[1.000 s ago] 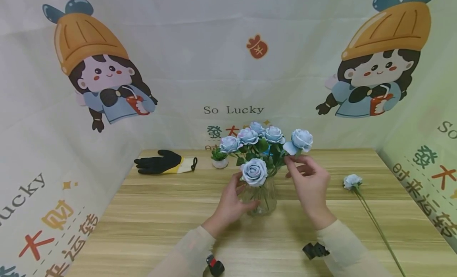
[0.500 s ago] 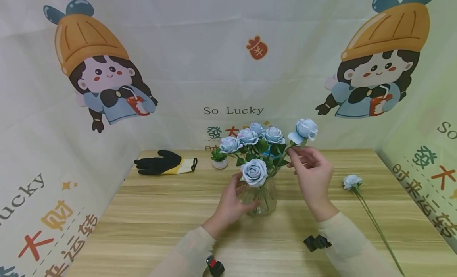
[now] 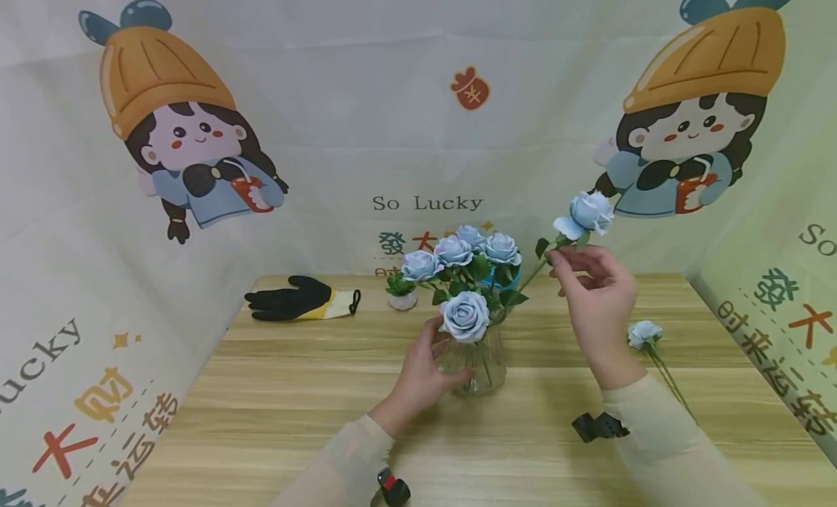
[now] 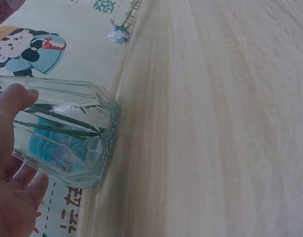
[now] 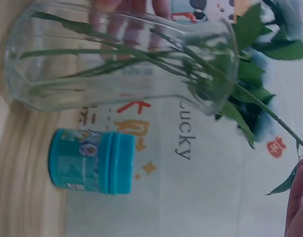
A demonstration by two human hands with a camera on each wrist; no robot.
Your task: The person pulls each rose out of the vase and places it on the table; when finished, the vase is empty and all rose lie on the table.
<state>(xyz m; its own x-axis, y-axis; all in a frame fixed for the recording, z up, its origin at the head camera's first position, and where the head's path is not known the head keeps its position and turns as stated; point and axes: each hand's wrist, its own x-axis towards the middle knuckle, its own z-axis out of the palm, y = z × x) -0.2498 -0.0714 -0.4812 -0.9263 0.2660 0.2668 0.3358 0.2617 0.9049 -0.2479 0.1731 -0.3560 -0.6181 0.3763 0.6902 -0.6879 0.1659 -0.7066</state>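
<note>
A clear glass vase (image 3: 489, 369) with several light blue roses stands upright on the wooden table. My left hand (image 3: 418, 380) grips its left side, thumb and fingers spread round the glass. In the left wrist view the thumb (image 4: 21, 98) lies against the vase wall. With thumb and fingertips, my right hand (image 3: 598, 303) pinches one blue rose (image 3: 591, 213) just under its bloom, up and right of the bunch. Its stem (image 5: 275, 116) slants down through the vase mouth, its lower part among the other stems. One large rose (image 3: 466, 316) leans over the front rim.
A single blue rose (image 3: 645, 334) lies on the table at the right, partly behind my right sleeve. Behind the vase stands a blue lidded jar (image 5: 92, 160). A small potted plant (image 3: 402, 293) and a black-and-yellow work glove (image 3: 290, 299) are at the back left.
My right hand has moved up and to the right, drawing the pinched rose higher and away from the bunch; more stem shows. My left hand has stayed on the vase.
</note>
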